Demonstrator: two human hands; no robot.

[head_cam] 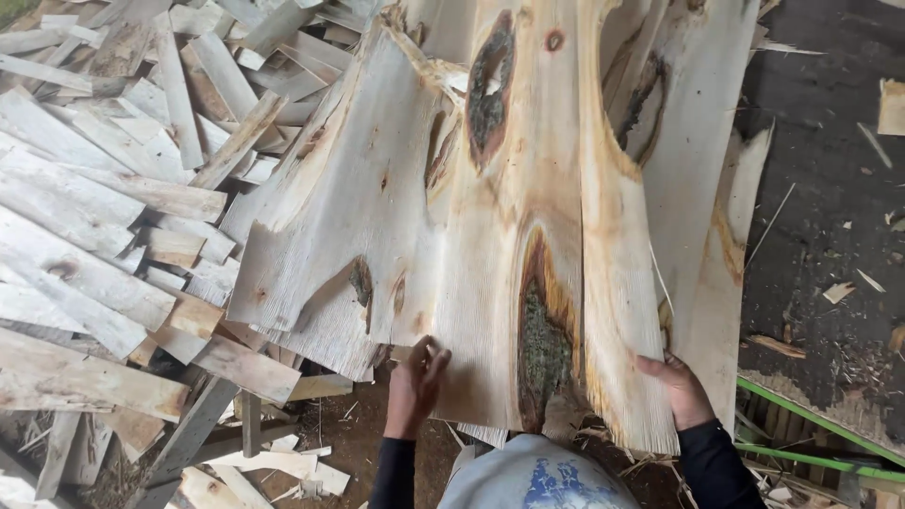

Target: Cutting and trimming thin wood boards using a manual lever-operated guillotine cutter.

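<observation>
Veneer sheet (490,236) at frame centre, above both hands at its lower edge; scrap-strip pile (104,188) to its left; floor (830,207) at right; green rails (811,438) lower right.

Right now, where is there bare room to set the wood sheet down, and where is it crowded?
Bare room: the dark floor right of the wood sheet, with only scattered chips. Crowded: the plank pile fills the left. Both the left hand and right hand grip the sheet's near edge.
</observation>
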